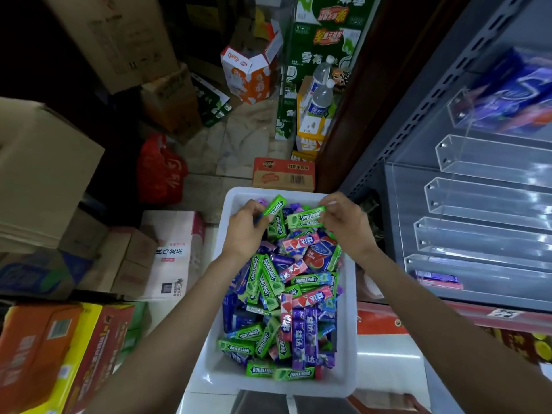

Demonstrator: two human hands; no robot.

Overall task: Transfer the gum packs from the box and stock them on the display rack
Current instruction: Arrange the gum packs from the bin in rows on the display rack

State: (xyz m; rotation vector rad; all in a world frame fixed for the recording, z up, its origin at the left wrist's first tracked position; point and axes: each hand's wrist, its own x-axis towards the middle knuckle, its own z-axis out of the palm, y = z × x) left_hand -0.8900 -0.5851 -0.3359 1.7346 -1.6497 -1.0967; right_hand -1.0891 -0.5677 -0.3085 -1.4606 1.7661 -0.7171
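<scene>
Stocking looks barely begun: both hands, left hand (245, 227) and right hand (346, 225), pinch green gum packs (306, 216) at the 12 o'clock end of the full box (348, 348), display rack (478, 204) at 3 o'clock nearly bare.

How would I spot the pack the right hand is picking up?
Find the white box of gum packs beside the display rack. At its far end, the right hand pinches a green Doublemint pack. Unlike the packs lying below, it is lifted, held by one end.
</scene>
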